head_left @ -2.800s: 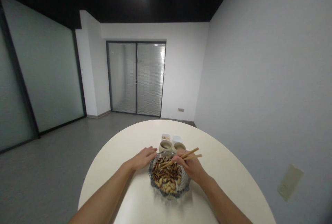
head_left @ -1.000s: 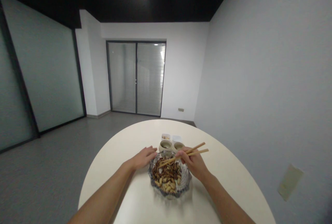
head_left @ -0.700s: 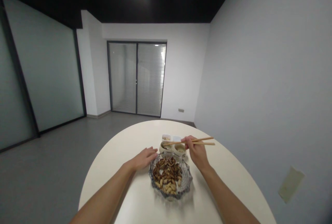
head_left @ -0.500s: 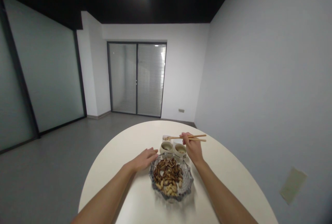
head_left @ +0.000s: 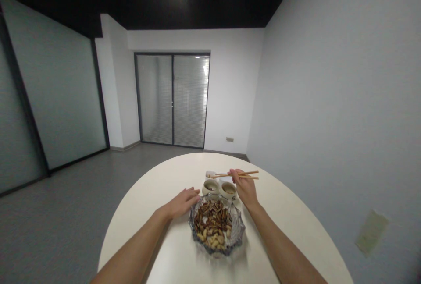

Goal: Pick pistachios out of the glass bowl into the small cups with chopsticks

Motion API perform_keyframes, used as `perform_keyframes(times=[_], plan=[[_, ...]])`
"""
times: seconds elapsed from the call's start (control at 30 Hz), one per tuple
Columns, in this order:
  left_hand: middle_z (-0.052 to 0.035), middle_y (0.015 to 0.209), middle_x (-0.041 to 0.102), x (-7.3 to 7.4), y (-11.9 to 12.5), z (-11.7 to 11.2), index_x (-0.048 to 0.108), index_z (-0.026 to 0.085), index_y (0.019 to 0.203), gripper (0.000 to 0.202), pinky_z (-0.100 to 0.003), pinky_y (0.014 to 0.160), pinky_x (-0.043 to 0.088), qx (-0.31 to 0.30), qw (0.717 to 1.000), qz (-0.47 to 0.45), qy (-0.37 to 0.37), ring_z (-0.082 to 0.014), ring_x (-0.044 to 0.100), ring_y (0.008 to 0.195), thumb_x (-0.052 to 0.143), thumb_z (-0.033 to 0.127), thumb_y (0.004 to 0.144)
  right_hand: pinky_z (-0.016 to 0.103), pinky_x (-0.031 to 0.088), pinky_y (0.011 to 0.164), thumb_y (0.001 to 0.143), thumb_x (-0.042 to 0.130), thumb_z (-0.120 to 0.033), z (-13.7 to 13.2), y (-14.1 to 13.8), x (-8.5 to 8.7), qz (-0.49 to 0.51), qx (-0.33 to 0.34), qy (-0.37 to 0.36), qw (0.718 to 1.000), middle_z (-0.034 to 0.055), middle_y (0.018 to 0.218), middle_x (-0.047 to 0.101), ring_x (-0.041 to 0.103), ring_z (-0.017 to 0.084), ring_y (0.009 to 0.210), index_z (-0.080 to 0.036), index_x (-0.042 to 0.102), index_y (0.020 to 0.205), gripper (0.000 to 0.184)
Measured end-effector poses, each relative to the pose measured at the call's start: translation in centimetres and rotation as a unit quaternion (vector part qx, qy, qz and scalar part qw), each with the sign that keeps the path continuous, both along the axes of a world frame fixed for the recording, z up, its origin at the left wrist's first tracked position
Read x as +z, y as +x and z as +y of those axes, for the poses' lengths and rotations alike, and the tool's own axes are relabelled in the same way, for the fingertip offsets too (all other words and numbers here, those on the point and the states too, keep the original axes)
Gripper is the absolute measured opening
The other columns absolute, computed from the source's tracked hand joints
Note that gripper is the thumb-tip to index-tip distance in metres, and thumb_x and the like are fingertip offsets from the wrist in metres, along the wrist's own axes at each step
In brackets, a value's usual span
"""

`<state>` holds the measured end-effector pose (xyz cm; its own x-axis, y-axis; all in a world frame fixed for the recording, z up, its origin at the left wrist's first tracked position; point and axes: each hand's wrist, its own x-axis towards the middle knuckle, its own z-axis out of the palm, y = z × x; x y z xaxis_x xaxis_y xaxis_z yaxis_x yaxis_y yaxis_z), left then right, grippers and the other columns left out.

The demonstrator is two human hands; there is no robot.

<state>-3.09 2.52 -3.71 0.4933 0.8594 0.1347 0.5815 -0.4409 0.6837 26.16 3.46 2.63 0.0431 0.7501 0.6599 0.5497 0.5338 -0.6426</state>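
Note:
My right hand (head_left: 244, 187) grips a pair of wooden chopsticks (head_left: 250, 172), their tips pointing left over a small white dish (head_left: 209, 173). Whether the tips pinch anything is too small to tell. My left hand (head_left: 183, 201) lies with fingers stretched out, the fingertips at the left rim of a scalloped glass bowl (head_left: 240, 232). Inside the bowl are dark brown elongated pieces (head_left: 215, 214) and pale peanuts in shells (head_left: 215, 240). Just behind it stand two small cream pots, a left pot (head_left: 209, 187) and a right pot (head_left: 228, 190), with contents I cannot make out.
Everything stands on a round white table (head_left: 158, 187). Behind the right pot a white surface (head_left: 225, 179), perhaps another dish, is partly hidden by my right hand. A white wall (head_left: 329, 113) rises on the right, and a glass door (head_left: 173, 100) is beyond the table.
The chopsticks and my right hand have shifted very slightly left, the tips staying at the small white dish. My left hand and the bowl look the same.

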Motion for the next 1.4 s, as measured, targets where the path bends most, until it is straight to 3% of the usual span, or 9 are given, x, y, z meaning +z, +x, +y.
perform_keyframes(times=[0.2, 0.33, 0.43, 0.63, 0.9, 1.23, 1.4], plan=[[-0.0118, 0.163, 0.052, 0.1, 0.1, -0.2, 0.069, 0.022, 0.142, 0.074, -0.059, 0.133, 0.015, 0.003, 1.000, 0.003, 0.000, -0.0391, 0.033, 0.159, 0.038, 0.076, 0.102, 0.029, 0.046, 0.056, 0.098, 0.041, -0.081, -3.5, 0.9, 1.1, 0.094, 0.035, -0.006, 0.995, 0.0016, 0.056, 0.057, 0.056, 0.019, 0.056, -0.019, 0.076, 0.076, 0.075], [-0.0092, 0.163, 0.053, -0.1, 0.1, -0.1, 0.071, 0.025, 0.139, 0.071, -0.057, 0.133, 0.015, 0.005, 1.000, -0.003, 0.002, -0.0374, 0.034, 0.158, 0.039, 0.076, 0.101, 0.026, 0.036, 0.045, 0.097, 0.045, -0.078, -5.7, 1.3, 0.9, 0.045, 0.111, -0.075, 0.990, 0.0001, 0.046, 0.051, 0.046, 0.015, 0.044, -0.018, 0.075, 0.069, 0.073], [-0.0100, 0.163, 0.053, -0.2, 0.1, 0.0, 0.072, 0.025, 0.137, 0.072, -0.058, 0.133, 0.015, 0.005, 1.000, 0.005, 0.004, -0.0375, 0.034, 0.158, 0.037, 0.076, 0.101, 0.025, 0.035, 0.045, 0.098, 0.046, -0.073, -6.4, 1.2, 0.8, 0.023, 0.123, -0.093, 0.988, 0.0000, 0.045, 0.051, 0.045, 0.015, 0.043, -0.018, 0.076, 0.069, 0.069], [-0.0099, 0.162, 0.054, -0.3, 0.0, 0.2, 0.073, 0.027, 0.134, 0.070, -0.057, 0.133, 0.016, 0.004, 1.000, -0.001, 0.005, -0.0358, 0.034, 0.159, 0.039, 0.077, 0.100, 0.026, 0.039, 0.048, 0.102, 0.046, -0.062, -6.3, 1.2, 0.7, -0.048, 0.122, -0.078, 0.988, 0.0015, 0.051, 0.058, 0.053, 0.017, 0.048, -0.020, 0.077, 0.069, 0.061], [-0.0106, 0.163, 0.053, -0.2, 0.1, 0.1, 0.072, 0.026, 0.137, 0.073, -0.059, 0.132, 0.016, 0.000, 1.000, 0.005, 0.009, -0.0378, 0.034, 0.158, 0.035, 0.077, 0.101, 0.026, 0.039, 0.049, 0.102, 0.046, -0.063, -5.5, 1.7, -0.4, -0.025, 0.126, -0.099, 0.987, 0.0008, 0.051, 0.058, 0.053, 0.016, 0.046, -0.019, 0.078, 0.073, 0.061], [-0.0093, 0.162, 0.054, -0.4, 0.0, 0.2, 0.071, 0.026, 0.136, 0.072, -0.054, 0.133, 0.018, 0.006, 1.000, -0.005, 0.006, -0.0357, 0.035, 0.158, 0.038, 0.078, 0.100, 0.026, 0.041, 0.049, 0.101, 0.050, -0.062, -6.0, 1.1, 0.1, -0.031, 0.132, -0.099, 0.986, 0.0001, 0.049, 0.058, 0.053, 0.016, 0.046, -0.018, 0.077, 0.074, 0.058], [-0.0091, 0.162, 0.054, -0.3, 0.0, 0.2, 0.074, 0.026, 0.133, 0.072, -0.057, 0.133, 0.017, 0.003, 1.000, -0.003, 0.007, -0.0380, 0.036, 0.158, 0.038, 0.079, 0.100, 0.027, 0.040, 0.048, 0.099, 0.051, -0.063, -6.1, 1.0, 0.2, -0.014, 0.134, -0.110, 0.985, -0.0002, 0.048, 0.056, 0.051, 0.016, 0.044, -0.018, 0.077, 0.073, 0.058]])
